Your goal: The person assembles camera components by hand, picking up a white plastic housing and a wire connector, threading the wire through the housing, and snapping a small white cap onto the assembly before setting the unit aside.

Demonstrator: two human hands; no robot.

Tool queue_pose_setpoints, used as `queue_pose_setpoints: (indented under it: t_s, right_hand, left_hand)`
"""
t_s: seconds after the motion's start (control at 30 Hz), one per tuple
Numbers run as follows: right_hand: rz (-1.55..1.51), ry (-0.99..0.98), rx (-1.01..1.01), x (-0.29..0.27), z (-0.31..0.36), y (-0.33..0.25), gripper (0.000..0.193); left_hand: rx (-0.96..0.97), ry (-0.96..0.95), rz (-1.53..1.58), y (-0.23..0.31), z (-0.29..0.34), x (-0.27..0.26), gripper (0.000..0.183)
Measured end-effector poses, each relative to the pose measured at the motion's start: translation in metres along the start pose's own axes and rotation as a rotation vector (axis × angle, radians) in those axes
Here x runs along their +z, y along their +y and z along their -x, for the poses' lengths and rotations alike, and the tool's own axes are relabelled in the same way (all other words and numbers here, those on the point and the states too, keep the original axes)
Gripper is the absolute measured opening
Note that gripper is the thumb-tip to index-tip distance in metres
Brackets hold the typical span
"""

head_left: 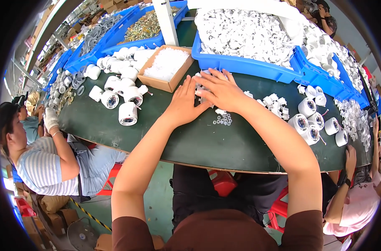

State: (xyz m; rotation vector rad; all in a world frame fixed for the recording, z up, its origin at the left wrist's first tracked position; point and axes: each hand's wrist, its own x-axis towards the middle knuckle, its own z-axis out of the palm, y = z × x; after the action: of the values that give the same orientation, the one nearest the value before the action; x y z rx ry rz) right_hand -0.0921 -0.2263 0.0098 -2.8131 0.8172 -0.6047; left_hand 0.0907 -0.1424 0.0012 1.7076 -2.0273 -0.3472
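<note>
My left hand [183, 103] and my right hand [220, 90] rest close together on the dark green table [207, 142], palms down, covering a small heap of white plastic parts [200, 90]. The fingers of both are spread over the heap; what they grip underneath is hidden. A few small clear rings [224, 120] lie just in front of my right wrist. More small white plastic pieces [275, 104] lie to the right of my right forearm.
White round camera housings [127, 113] stand left, more camera housings [309, 125] right. A cardboard box of small white parts [165, 65] sits behind my left hand. Blue bins [245, 65] of white parts line the back. A seated person [44, 159] is left, another person [357, 196] right.
</note>
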Motion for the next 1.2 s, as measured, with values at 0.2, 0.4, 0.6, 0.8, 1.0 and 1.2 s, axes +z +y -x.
queue_pose_setpoints:
  t_s: [0.2,0.4,0.6,0.8,1.0,1.2]
  right_hand:
    - [0.071,0.006,0.042,-0.008,0.024,0.021,0.048]
    - [0.071,-0.072,0.156,-0.044,0.079,0.041,0.049]
    - [0.131,-0.148,0.259,-0.069,0.124,0.043,0.051]
    - [0.239,-0.285,0.301,-0.111,0.148,0.030,0.053]
    - [0.049,-0.171,0.325,-0.137,0.126,0.013,0.035]
    - [-0.136,0.055,0.069,-0.105,0.050,-0.001,0.022]
  left_hand:
    - [0.157,-0.068,-0.025,0.016,-0.017,0.018,0.093]
    - [0.263,-0.174,0.072,0.056,-0.040,0.034,0.085]
    - [0.359,-0.380,0.174,0.085,-0.060,0.044,0.075]
    - [0.530,-0.308,0.147,0.104,-0.052,0.050,0.065]
    - [0.520,0.141,0.244,0.074,-0.031,0.025,0.048]
    - [0.109,0.806,0.071,0.017,-0.026,-0.018,0.039]
